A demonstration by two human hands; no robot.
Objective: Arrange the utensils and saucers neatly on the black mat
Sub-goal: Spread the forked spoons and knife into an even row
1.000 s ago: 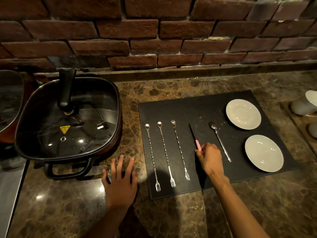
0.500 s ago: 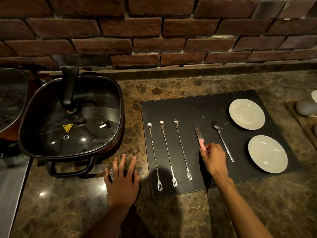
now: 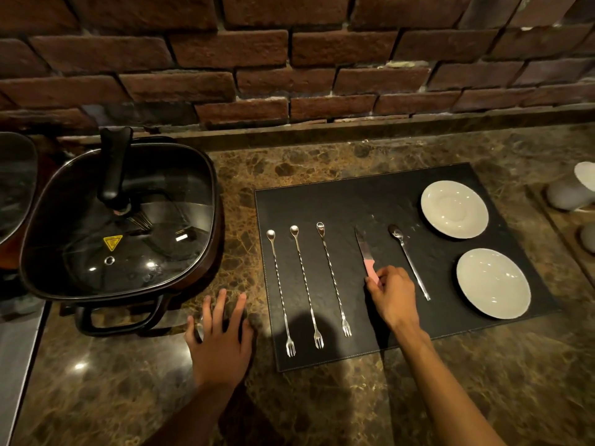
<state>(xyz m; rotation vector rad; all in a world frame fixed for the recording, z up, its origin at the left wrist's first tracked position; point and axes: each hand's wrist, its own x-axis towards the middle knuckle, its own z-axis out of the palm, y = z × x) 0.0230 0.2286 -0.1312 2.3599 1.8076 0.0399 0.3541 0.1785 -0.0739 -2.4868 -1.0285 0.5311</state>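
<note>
A black mat [image 3: 370,194] lies on the marble counter. Three long twisted spoon-forks [image 3: 305,284] lie side by side on its left part, fork ends toward me. To their right lies a knife [image 3: 363,249] with a pink handle, blade pointing away. My right hand [image 3: 391,296] pinches that pink handle at its near end. A short spoon [image 3: 409,262] lies just right of the knife. Two white saucers [image 3: 454,209] [image 3: 493,283] sit one behind the other at the mat's right. My left hand [image 3: 222,339] rests flat on the counter left of the mat, fingers spread.
A square black electric pot with a glass lid [image 3: 119,220] stands at the left, its handle near my left hand. A brick wall [image 3: 289,59] runs along the back. White cups [image 3: 570,191] sit on a tray at the far right.
The knife has turned from lying on its edge to lying flat, blade broadside up, and straightened parallel to the other utensils. My left hand has stayed put.
</note>
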